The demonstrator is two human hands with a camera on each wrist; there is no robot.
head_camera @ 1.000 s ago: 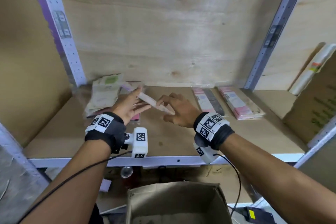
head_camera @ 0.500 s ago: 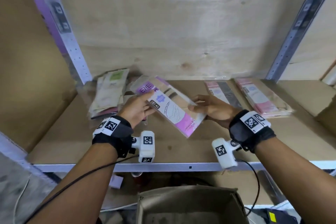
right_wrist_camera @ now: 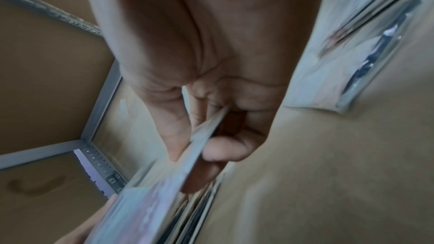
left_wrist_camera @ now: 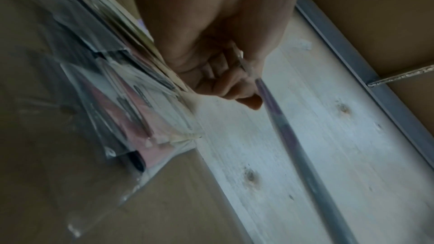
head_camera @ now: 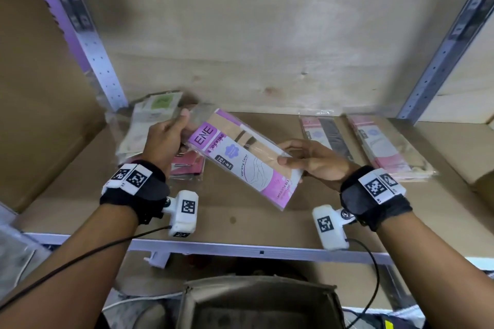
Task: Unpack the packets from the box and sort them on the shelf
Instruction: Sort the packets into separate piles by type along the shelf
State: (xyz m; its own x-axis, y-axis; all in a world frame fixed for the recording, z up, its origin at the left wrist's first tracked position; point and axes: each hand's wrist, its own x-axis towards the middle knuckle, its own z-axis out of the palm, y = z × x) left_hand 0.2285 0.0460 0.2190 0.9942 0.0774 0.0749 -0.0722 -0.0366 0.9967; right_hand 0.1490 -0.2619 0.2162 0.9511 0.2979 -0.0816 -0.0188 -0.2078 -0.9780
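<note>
Both hands, left hand (head_camera: 167,136) and right hand (head_camera: 312,161), pinch the purple packet (head_camera: 244,157) by its ends above the shelf (head_camera: 240,224); sorting is underway, so it likely needs a matching pile.

My head camera looks forward and down into the shelf (head_camera: 240,227) from just in front of it, taking in both wrists and the box (head_camera: 262,302) below. My left wrist camera sits close under the left hand (left_wrist_camera: 218,58), facing along it toward the back board. My right wrist camera sits as close under the right hand (right_wrist_camera: 206,81), facing leftward toward the corner post. All three share the packet (head_camera: 246,157) held between the hands.
</note>
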